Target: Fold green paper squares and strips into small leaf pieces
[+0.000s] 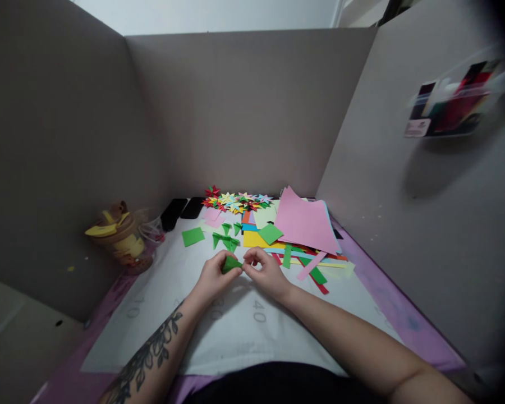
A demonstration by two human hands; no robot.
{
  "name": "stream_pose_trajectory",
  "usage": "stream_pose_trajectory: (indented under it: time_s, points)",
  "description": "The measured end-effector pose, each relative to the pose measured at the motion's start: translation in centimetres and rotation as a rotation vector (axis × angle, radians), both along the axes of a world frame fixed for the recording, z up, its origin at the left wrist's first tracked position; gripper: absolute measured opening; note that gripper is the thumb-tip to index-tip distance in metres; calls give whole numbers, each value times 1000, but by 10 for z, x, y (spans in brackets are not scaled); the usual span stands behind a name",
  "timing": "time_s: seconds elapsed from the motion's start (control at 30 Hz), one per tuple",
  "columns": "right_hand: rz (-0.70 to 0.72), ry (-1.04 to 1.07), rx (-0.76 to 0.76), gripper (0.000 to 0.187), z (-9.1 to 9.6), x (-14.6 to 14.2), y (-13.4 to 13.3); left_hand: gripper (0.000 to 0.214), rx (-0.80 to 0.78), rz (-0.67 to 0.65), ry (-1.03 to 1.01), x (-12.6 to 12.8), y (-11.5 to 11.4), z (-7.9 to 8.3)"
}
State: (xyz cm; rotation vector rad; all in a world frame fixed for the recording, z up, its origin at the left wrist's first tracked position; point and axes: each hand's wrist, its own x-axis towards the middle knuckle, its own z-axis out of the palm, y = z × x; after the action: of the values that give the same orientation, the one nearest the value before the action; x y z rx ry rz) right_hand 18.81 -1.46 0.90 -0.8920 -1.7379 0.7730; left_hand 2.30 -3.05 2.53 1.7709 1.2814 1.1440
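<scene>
A small folded piece of green paper (231, 264) is pinched in my left hand (216, 273), thumb on the near side. My right hand (266, 271) meets its right tip, with thumb and forefinger curled together there. Just beyond my hands lie several folded green paper pieces (226, 241). Left of these is a flat green paper square (192, 236), and another green square (271, 233) rests on the coloured sheets to the right.
Colourful folded paper stars (235, 202) line the back. Pink sheets (307, 219) and paper strips (313, 266) lie at right on the white mat (160, 325). Two black phones (174, 213) and a brown pot (124, 241) stand left. Grey partitions (252, 112) enclose the table; a clear holder (450, 106) hangs right.
</scene>
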Motion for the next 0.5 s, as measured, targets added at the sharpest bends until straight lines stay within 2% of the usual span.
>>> stream_pose_trajectory:
  time_s: [0.13, 0.33, 0.5]
  points:
    - [10, -22, 33, 10, 3, -1, -3, 16, 2, 8, -28, 0, -1, -1]
    - [-49, -4, 45, 10, 6, -3, -5, 15, -16, 70, -84, -1, -2, 0]
    - [-88, 30, 2, 10, 10, -5, -6, 17, 7, 109, -82, -1, -3, 6]
